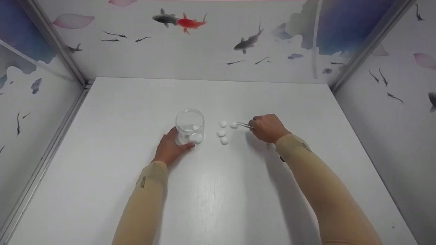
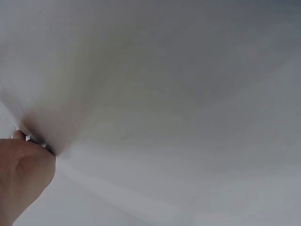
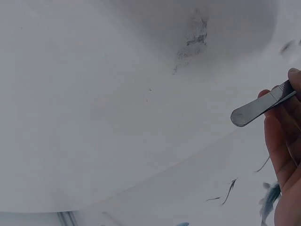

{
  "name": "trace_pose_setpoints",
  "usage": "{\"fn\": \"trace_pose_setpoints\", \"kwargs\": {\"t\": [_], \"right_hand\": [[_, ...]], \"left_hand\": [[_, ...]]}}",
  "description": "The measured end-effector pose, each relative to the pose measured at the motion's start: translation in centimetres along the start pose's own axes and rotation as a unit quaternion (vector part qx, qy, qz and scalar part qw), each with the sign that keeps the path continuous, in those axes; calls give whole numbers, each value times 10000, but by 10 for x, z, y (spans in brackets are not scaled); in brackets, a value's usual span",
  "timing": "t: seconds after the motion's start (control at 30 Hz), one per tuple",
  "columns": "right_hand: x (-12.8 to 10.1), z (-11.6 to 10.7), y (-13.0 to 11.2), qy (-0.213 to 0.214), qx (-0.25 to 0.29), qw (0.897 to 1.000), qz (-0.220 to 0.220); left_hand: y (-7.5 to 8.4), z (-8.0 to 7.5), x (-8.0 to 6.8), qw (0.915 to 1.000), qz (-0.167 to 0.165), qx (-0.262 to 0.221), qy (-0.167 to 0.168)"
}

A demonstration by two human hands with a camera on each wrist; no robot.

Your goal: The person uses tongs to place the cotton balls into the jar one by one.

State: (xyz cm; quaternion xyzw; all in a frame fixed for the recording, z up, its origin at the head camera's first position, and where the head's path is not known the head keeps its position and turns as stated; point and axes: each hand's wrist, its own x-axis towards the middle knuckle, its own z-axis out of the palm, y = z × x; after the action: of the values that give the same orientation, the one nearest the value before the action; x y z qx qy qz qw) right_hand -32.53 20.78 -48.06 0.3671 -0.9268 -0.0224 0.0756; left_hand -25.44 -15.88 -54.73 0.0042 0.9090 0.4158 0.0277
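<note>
Currently, metal tweezers (image 1: 244,125) are pinched in the right hand (image 1: 268,128), their long axis pointing leftward at a cotton ball (image 1: 233,125) touched by the tips. Three more cotton balls (image 1: 222,133) lie just beyond, between both hands. A glass beaker (image 1: 189,127), containing several balls, is gripped by the left hand (image 1: 171,147).

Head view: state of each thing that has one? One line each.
glass beaker: upright, open top, cotton balls inside, gripped at its base.
left hand: holds the glass beaker.
tweezers: held, tips at a loose cotton ball.
right hand: grips the tweezers.
loose cotton balls: four lie on the table, right of the beaker.
</note>
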Motion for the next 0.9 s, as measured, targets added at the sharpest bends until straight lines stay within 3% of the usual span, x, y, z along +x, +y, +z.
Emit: {"fn": "trace_pose_setpoints", "kwargs": {"t": [0.33,0.57,0.9], "right_hand": [[9,4,-1,-297,-157,9994,68],[14,7,0,-256,-513,9983,-94],[18,16,-5,-491,-465,9977,-10]], "left_hand": [[-1,0,-1,9999,-70,-127,-12],[-1,1,2,9998,101,-139,31],[-2,2,0,9999,-84,-81,41]]}}
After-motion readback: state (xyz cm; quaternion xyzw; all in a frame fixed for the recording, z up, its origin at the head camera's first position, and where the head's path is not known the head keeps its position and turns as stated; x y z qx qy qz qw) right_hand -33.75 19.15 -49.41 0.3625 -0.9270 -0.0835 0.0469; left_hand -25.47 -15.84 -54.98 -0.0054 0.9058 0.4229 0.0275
